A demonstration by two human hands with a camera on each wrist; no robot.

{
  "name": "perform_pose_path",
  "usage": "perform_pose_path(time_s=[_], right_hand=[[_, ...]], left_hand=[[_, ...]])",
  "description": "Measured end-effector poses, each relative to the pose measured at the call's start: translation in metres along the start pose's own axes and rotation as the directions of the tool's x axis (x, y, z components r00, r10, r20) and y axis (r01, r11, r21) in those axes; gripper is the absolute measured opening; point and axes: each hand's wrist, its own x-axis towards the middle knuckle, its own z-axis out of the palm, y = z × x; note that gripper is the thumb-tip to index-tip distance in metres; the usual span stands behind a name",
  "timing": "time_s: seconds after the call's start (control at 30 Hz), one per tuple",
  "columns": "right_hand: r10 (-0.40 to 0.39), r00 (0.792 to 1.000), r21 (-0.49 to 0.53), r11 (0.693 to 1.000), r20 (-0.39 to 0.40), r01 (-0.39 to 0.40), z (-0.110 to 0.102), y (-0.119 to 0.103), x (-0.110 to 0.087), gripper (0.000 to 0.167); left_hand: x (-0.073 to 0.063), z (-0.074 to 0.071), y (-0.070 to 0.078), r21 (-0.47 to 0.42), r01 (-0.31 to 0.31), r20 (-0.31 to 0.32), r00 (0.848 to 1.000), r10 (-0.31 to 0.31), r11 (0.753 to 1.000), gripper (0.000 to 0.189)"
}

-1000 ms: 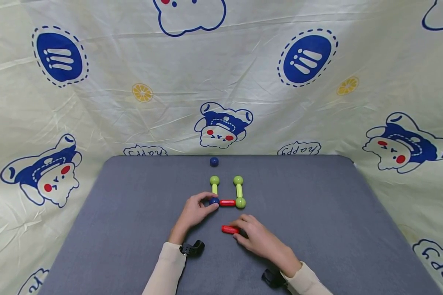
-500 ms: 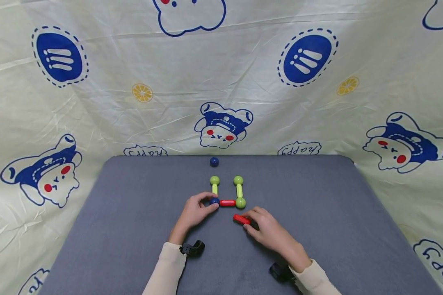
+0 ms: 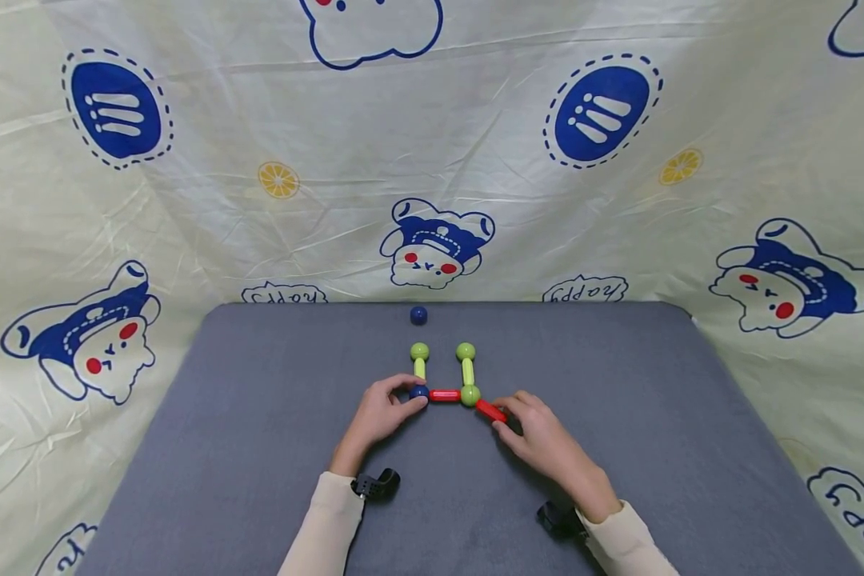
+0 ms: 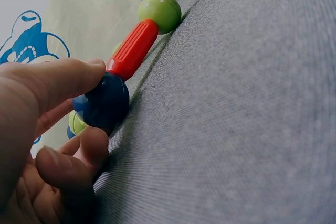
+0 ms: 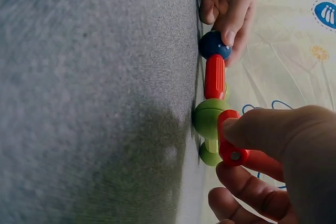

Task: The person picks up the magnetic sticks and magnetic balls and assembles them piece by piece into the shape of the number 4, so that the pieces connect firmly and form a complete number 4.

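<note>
With thumb and fingers my left hand (image 3: pixel 383 412) pinches a dark blue ball (image 4: pixel 105 100) on the table. From that ball a red magnetic rod (image 3: pixel 445 396) runs right to a green ball (image 3: pixel 470 395). Two light green rods (image 3: pixel 468 372) lead away from these corner balls, each ending in a green ball (image 3: pixel 465 352). My right hand (image 3: pixel 543 440) pinches a second red rod (image 5: pixel 228 137), slanted, its far end right at the near green corner ball. Whether rod and ball touch I cannot tell. A metal tip shows on the rod's end in the right wrist view.
A loose blue ball (image 3: pixel 418 315) lies near the back edge of the grey cloth-covered table (image 3: pixel 295 352). Behind and beside the table hangs a pale printed sheet (image 3: pixel 209 216). Both wrists wear black camera straps (image 3: pixel 376 485).
My right hand has carried its red rod rightward and away from me, up to the green corner ball, and turned it aslant. My left hand stays on the blue ball.
</note>
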Motion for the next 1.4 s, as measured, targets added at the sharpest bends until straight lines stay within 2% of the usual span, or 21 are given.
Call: perform_pose_path(time_s=[0.2, 0.37, 0.67, 0.87, 1.4], right_hand=[[0.019, 1.000, -0.003, 1.000, 0.014, -0.019, 0.001, 0.000, 0.001, 0.024], [0.039, 0.998, 0.034, 0.999, 0.039, -0.041, 0.002, 0.001, 0.000, 0.026], [0.072, 0.991, 0.205, 0.974, 0.111, -0.093, 0.004, 0.006, -0.003, 0.028], [0.082, 0.989, 0.266, 0.957, 0.127, -0.113, 0.009, 0.004, -0.003, 0.031], [0.095, 0.986, 0.309, 0.942, 0.136, -0.134, 0.018, -0.002, 0.000, 0.034]], left_hand=[[0.000, 0.000, 0.002, 0.000, 0.001, 0.002, 1.000, -0.001, 1.000, 0.026], [0.000, -0.001, 0.002, 0.000, 0.003, 0.005, 1.000, -0.003, 1.000, 0.027], [0.000, -0.001, 0.000, 0.000, 0.002, 0.000, 1.000, -0.002, 1.000, 0.028], [0.000, 0.000, 0.001, 0.004, 0.013, 0.002, 1.000, -0.013, 1.000, 0.026], [0.001, 0.001, 0.000, 0.012, 0.006, -0.006, 1.000, -0.006, 1.000, 0.026]])
